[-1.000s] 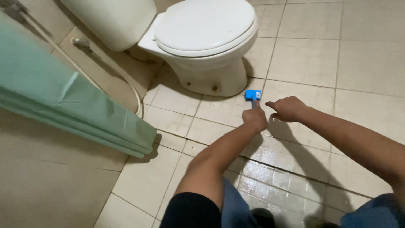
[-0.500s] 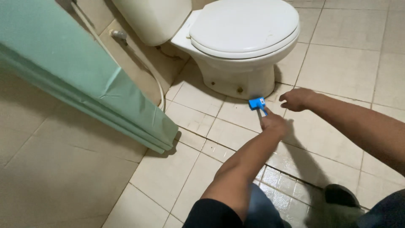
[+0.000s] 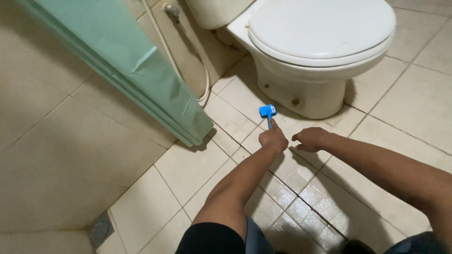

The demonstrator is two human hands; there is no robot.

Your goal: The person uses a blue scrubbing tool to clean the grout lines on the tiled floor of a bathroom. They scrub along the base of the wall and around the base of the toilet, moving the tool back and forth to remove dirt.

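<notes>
One small blue brush (image 3: pixel 268 113) with a short handle is on the tiled floor (image 3: pixel 414 108), its head just in front of the base of the one white toilet (image 3: pixel 310 51), whose lid is down. The left hand (image 3: pixel 273 139) is closed around the brush handle, index finger stretched along it. The right hand (image 3: pixel 308 139) rests just beside it on the floor, fingers loosely curled and holding nothing. One folded green curtain (image 3: pixel 136 66) hangs at the left, its lower corner touching the floor. One pale hose (image 3: pixel 188 61) loops down the wall behind it. One round floor drain (image 3: pixel 100 229) sits near the bottom left corner.
</notes>
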